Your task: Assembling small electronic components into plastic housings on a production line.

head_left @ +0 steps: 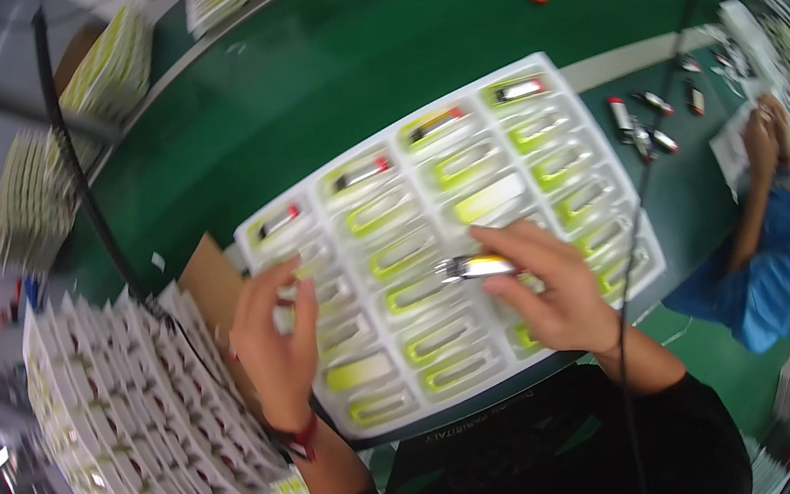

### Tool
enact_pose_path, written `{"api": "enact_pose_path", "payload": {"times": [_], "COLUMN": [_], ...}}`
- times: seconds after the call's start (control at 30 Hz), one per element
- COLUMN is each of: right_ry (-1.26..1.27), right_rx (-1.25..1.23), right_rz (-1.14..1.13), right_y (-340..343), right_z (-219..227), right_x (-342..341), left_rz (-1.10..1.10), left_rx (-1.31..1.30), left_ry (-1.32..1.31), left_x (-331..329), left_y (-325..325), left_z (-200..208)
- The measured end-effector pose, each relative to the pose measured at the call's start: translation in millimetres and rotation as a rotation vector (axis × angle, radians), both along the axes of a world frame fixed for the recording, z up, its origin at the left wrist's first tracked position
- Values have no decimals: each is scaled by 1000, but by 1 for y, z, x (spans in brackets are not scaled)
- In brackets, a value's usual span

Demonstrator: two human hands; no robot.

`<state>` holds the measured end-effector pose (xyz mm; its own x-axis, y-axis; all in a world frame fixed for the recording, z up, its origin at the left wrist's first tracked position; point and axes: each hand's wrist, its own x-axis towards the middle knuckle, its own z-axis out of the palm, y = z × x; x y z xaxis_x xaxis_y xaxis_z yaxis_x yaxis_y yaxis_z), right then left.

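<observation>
A white moulded tray (652, 246) with rows of yellow-green oblong slots lies tilted before me. My right hand (558, 290) is closed over its middle, thumb and fingers pinching what looks like a nail clipper (475, 267), shiny metal at one end with a yellow and dark body. Above the tray's left column hovers my left hand (275, 329), thumb and forefinger apart, with nothing visible between them. In the farthest row similar silver, black and red pieces lie one to a slot, among them a red-ended one (516, 90). The right fingertips hide part of the held piece.
Stacked white trays (136, 415) stand at left beside a brown cardboard piece (210, 283). Loose silver and red pieces (642, 136) lie on the green table (340, 73) to the right. A co-worker in a blue top (781, 263) sits there. Dark cables (89, 189) hang across the view.
</observation>
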<state>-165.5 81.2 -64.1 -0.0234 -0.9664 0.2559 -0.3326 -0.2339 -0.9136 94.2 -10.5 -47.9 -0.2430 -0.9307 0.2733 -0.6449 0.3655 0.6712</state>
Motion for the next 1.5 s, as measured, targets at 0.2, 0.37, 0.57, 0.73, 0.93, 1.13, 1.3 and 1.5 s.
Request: {"api": "enact_pose_path", "payload": {"times": [0.2, 0.37, 0.57, 0.73, 0.93, 1.13, 1.3, 1.5], "right_ry": [-36, -85, -160, -98, -32, -10, 195, 550], "right_rx": [16, 34, 4, -133, -467, -402, -418, -448], "right_rz": [129, 168, 177, 110, -70, -187, -100, 93], "right_y": [1, -3, -9, -16, -30, -38, -33, -36], "right_z": [-4, 0, -14, 1, 17, 16, 25, 36], "right_x": [11, 5, 5, 7, 25, 35, 4, 1], "left_rz": [-70, -91, 0, -114, -435, -318, -228, -356], "left_rx": [7, -7, 70, 299, 583, 139, 299, 424], "left_ry": [-348, -382, -123, 655, 988, 578, 669, 796], "left_x": [43, 43, 41, -11, -39, -54, -50, -42], "left_y": [-26, -40, -28, 14, 29, 29, 22, 28], "left_z": [-31, -38, -19, -2, -15, -17, -12, -17]}}
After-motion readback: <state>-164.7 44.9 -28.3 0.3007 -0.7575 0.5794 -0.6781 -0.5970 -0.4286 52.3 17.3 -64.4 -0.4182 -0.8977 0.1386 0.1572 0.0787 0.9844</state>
